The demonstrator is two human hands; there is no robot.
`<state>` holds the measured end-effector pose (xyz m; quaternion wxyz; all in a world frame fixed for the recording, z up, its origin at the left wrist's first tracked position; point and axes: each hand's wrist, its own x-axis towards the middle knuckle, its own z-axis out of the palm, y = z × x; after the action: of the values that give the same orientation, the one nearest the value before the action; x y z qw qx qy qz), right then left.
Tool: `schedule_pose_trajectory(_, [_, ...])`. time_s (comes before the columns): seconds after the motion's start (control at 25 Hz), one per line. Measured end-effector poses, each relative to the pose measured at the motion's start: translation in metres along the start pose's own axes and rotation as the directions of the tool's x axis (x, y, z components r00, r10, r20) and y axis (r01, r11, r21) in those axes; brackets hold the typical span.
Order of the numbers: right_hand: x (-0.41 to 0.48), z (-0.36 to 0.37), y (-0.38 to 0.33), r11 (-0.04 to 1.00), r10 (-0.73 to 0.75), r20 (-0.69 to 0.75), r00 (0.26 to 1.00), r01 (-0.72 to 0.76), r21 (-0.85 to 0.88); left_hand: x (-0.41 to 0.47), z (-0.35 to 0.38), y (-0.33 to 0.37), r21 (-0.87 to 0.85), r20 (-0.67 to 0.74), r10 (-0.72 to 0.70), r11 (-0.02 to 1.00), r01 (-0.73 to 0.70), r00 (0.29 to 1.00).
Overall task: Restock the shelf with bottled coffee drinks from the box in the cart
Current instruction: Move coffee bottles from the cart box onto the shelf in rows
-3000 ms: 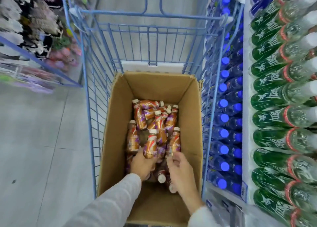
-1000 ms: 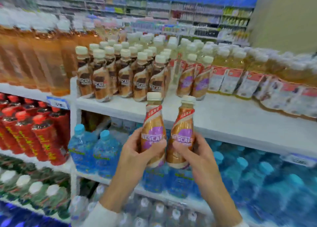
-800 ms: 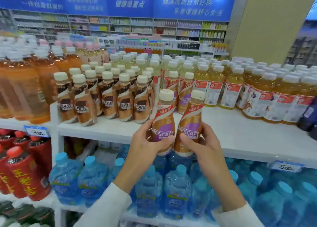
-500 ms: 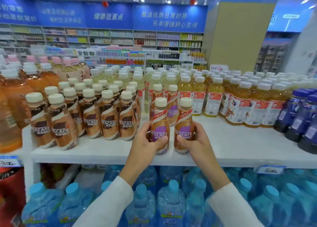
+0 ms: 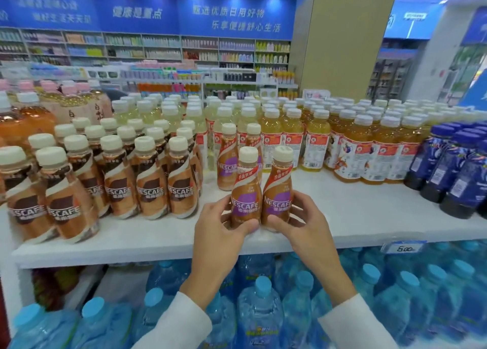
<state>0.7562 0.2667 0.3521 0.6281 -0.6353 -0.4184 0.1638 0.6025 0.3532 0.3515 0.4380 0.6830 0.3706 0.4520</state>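
Observation:
Two purple-labelled coffee bottles stand upright side by side near the front of the white shelf [image 5: 342,216]. My left hand [image 5: 218,232] grips the left coffee bottle [image 5: 246,190] low on its body. My right hand [image 5: 303,219] grips the right coffee bottle [image 5: 278,187] the same way. Both bottle bases look to be touching the shelf. Just behind them stand two more purple-labelled coffee bottles [image 5: 227,158]. The cart and its box are out of view.
Rows of brown-labelled coffee bottles [image 5: 147,180] fill the shelf to the left. Yellow tea bottles [image 5: 355,148] stand behind and to the right, dark blue bottles [image 5: 453,174] at the far right. Blue water bottles [image 5: 261,304] fill the shelf below.
My hands came up from the box in the cart with two coffee bottles, carried them to the shelf and brought them down onto it in front of the purple-labelled row.

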Motion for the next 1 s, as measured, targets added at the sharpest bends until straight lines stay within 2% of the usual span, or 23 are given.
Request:
schedule_pose_trajectory(0.16, [0.004, -0.008, -0.004, 0.998, -0.006, -0.041, 0.999, 0.003, -0.069, 0.008, 0.017, 0.006, 0.114, -0.019, 0.012, 0.993, -0.009, 1.0])
schedule_pose_trajectory(0.32, [0.021, -0.032, -0.001, 0.992, 0.024, -0.021, 0.999, -0.026, -0.123, 0.017, 0.048, 0.021, 0.204, -0.014, -0.001, 0.979, 0.004, 1.0])
schedule_pose_trajectory(0.48, [0.055, -0.062, 0.008, 0.984, 0.048, 0.075, 0.996, -0.034, -0.176, 0.022, 0.096, 0.027, 0.165, -0.105, 0.012, 0.986, 0.005, 0.994])
schedule_pose_trajectory(0.64, [0.089, -0.076, 0.023, 0.982, 0.049, 0.159, 0.986, -0.019, -0.186, 0.039, 0.129, 0.029, 0.142, -0.21, -0.058, 0.986, 0.09, 0.976])
schedule_pose_trajectory(0.84, [0.123, -0.076, 0.032, 0.991, 0.053, 0.246, 0.968, -0.021, -0.131, 0.058, 0.15, 0.033, 0.163, -0.303, -0.059, 0.98, 0.113, 0.951])
schedule_pose_trajectory(1.0, [0.138, -0.069, 0.043, 0.986, 0.032, 0.236, 0.971, 0.007, -0.164, 0.067, 0.164, 0.033, 0.194, -0.376, -0.073, 0.968, 0.156, 0.924])
